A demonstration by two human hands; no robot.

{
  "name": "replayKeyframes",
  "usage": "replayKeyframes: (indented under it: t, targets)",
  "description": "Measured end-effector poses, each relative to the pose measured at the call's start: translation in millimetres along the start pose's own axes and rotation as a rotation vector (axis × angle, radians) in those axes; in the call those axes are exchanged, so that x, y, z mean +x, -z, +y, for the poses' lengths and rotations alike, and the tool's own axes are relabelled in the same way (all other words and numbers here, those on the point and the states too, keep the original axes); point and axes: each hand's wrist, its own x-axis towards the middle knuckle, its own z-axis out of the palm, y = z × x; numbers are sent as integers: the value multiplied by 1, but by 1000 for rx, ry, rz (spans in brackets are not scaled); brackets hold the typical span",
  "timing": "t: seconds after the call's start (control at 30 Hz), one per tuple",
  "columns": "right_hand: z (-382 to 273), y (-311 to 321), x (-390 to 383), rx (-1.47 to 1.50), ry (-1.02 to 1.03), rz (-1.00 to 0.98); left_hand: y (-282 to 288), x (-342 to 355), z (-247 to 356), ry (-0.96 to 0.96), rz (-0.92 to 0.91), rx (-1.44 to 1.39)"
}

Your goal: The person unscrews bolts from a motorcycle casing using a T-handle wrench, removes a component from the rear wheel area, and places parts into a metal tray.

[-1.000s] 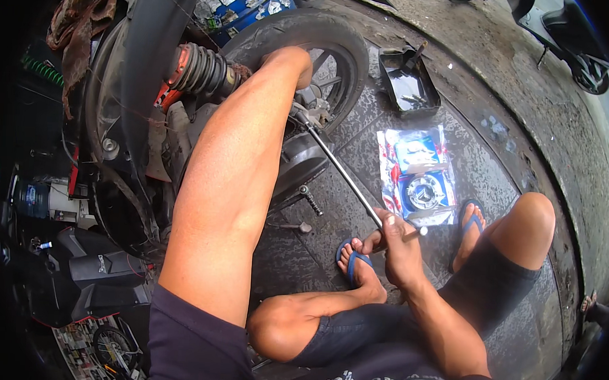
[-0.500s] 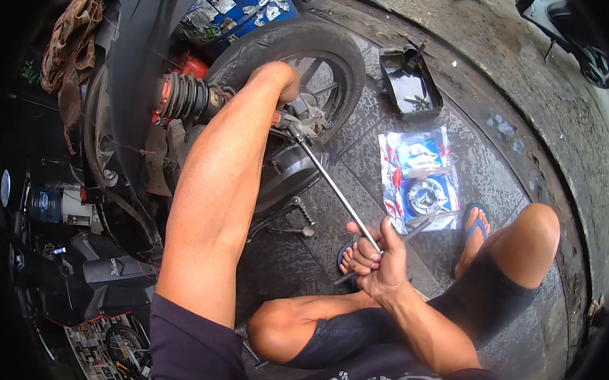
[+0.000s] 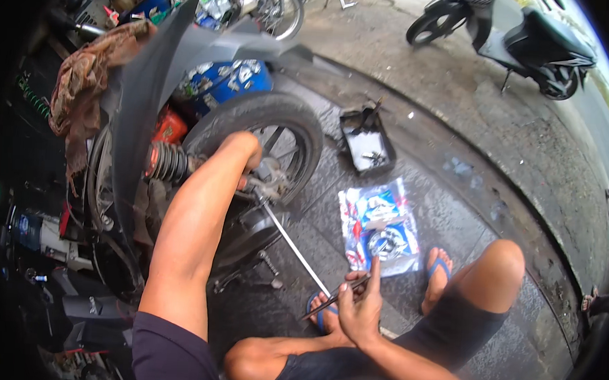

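A long silver T-handle wrench (image 3: 295, 249) slants from the motorcycle's rear wheel hub (image 3: 272, 178) down to my right hand (image 3: 361, 313). That hand is closed on its dark crossbar (image 3: 328, 301), with one finger stretched up past the bar. My left hand (image 3: 244, 148) reaches over to the hub, beside the rear wheel (image 3: 309, 122). Its fingertips show at the wrench's socket end, curled against it; the rest of the fingers are hidden behind the hand and forearm.
A black tray (image 3: 368, 164) with small metal parts stands beyond a clear plastic package (image 3: 400, 259) on the dark tiles. Behind the wheel is a blue drum (image 3: 238, 85). A rust-brown cloth (image 3: 85, 78) hangs at left. A parked scooter (image 3: 501, 42) stands far right.
The view has tilted up, so the scene sits lower and further left. The crossbar has turned, and a finger of my right hand has straightened. My left hand stays at the hub.
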Motion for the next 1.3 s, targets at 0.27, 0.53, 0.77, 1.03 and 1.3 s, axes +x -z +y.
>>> replayKeyframes:
  t: [0.27, 0.53, 0.77, 1.03, 1.3]
  targets:
    - [23, 10, 4, -550, 689, -49, -7, -7, 3, 31, 34, 253]
    - [-12, 26, 17, -1263, 380, -32, -13, -14, 6, -60, 98, 218]
    - [-23, 2, 19, -1214, 980, -200, -21, -34, 0, -120, 243, 288]
    - [-2, -4, 12, -430, 299, -342, -35, -48, -17, -190, 379, 221]
    - [22, -20, 18, 231, -310, -362, -26, -13, -12, -204, 435, 299]
